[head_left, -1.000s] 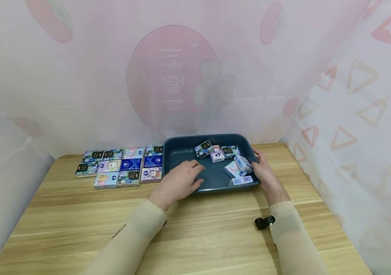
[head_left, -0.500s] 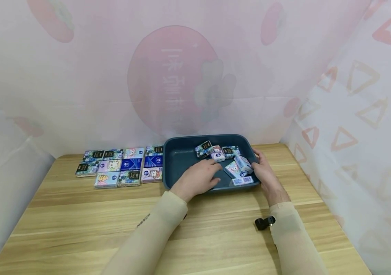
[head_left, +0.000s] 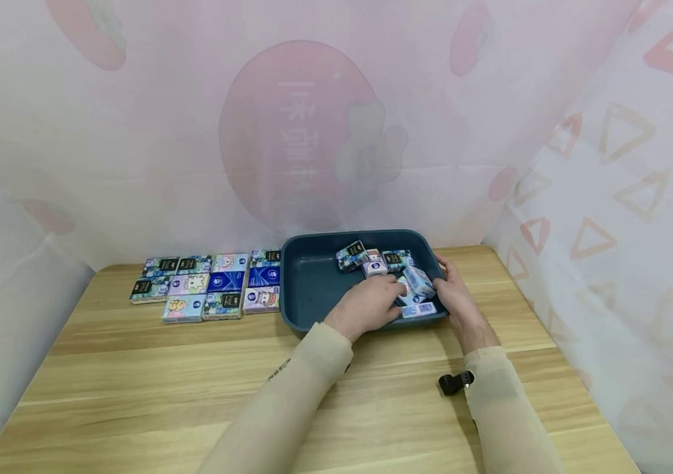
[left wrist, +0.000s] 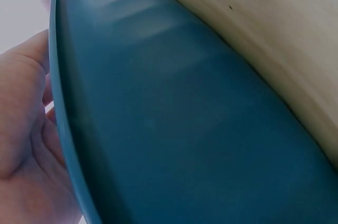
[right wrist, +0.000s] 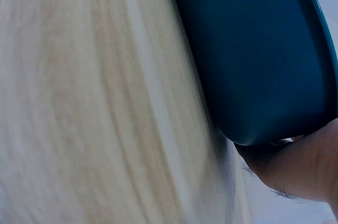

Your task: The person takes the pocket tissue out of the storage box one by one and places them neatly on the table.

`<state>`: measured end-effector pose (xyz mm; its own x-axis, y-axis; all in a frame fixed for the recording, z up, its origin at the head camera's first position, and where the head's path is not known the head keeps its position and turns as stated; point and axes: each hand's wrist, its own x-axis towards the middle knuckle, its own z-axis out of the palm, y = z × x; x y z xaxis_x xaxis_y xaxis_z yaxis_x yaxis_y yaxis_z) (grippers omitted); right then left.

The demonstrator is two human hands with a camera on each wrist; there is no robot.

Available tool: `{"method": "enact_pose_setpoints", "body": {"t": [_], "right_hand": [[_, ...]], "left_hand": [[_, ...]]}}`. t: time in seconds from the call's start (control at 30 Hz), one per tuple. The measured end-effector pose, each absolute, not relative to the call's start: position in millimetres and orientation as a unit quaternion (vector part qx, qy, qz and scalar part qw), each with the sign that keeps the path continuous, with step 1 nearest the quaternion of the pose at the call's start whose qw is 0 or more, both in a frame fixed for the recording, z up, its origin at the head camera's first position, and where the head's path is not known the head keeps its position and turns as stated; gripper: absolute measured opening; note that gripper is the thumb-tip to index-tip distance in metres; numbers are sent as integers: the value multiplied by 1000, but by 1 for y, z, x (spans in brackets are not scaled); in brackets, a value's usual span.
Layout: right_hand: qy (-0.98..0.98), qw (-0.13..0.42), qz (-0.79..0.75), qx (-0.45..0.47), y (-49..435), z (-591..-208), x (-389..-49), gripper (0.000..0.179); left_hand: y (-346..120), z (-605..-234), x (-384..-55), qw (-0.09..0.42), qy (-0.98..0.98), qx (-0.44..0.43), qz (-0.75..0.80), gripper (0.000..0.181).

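Near the back left corner of the table (head_left: 135,382), rows of packets (head_left: 226,282) lie flat, reaching along the back edge up to the tray (head_left: 312,276); the tray stands by this same edge, right of its middle, with loose packets (head_left: 374,268) inside, mostly in its right half; the left hand (head_left: 368,304) is over the tray, its grip apart, near a flat packet (head_left: 412,297); whether it touches I cannot tell; these packets seem light and a little soft, and their shiny wrapping may slip, so a gentle pinch at two opposite sides should suit; the tilted packet (head_left: 419,282) beside it seems to give a free edge to take; toward the back right corner, the right hand (head_left: 459,299) has its grip clamped on the end of the tray, which looks stiff; its rim should be good for holding.
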<state>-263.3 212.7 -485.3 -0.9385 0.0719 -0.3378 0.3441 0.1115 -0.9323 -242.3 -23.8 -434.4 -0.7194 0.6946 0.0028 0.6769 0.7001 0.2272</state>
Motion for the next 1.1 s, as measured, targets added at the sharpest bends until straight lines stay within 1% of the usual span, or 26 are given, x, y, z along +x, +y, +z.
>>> {"method": "enact_pose_setpoints", "body": {"t": [0.3,0.6,0.73,0.87,1.1], "right_hand": [[741,109,-647,142,215,-486,-263,78],[742,107,-648,134,215,-487,-264,77],[741,109,-649,135,215,-487,-263,77],[740,109,-649,139,214,-486,-262,77],[740,110,-648,145,213,-485,-262,77]], "left_hand": [[-10,-434,-246,53,918,381,101,40],[-6,-433,-251,67,910,392,117,35],[-6,-433,-251,73,901,410,122,35],[-5,-433,-251,77,893,426,127,31],[-6,-433,-252,91,892,423,132,28]]}}
